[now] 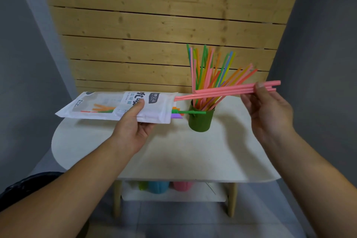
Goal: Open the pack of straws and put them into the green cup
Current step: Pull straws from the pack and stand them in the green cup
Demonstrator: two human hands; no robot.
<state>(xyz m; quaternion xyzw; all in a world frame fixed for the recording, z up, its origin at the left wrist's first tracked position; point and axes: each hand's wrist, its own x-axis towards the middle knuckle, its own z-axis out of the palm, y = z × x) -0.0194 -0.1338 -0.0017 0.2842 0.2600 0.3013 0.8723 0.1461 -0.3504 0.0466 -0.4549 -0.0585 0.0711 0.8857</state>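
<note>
I am holding the straw pack (116,107) in my left hand (135,121), just left of the green cup (201,121), thumb pressing on its printed face and fingers curling underneath. Its torn mouth is facing the cup. A green straw (188,112) is poking out of that mouth and reaching across the cup's front, with purple ends (176,116) showing beside it.

My right hand (270,110) is pinching a small bunch of pink straws (222,91) to the right of the cup and above its rim. The bunch is lying almost level, crossing in front of the coloured straws (208,71) standing fanned in the cup. Its left tips are sitting at the pack's mouth; I cannot tell whether they are clear of it.

The cup is standing upright on the white table (173,150). Below it, on the shelf, a blue cup (158,186) and a pink cup (182,185) are sitting side by side.
</note>
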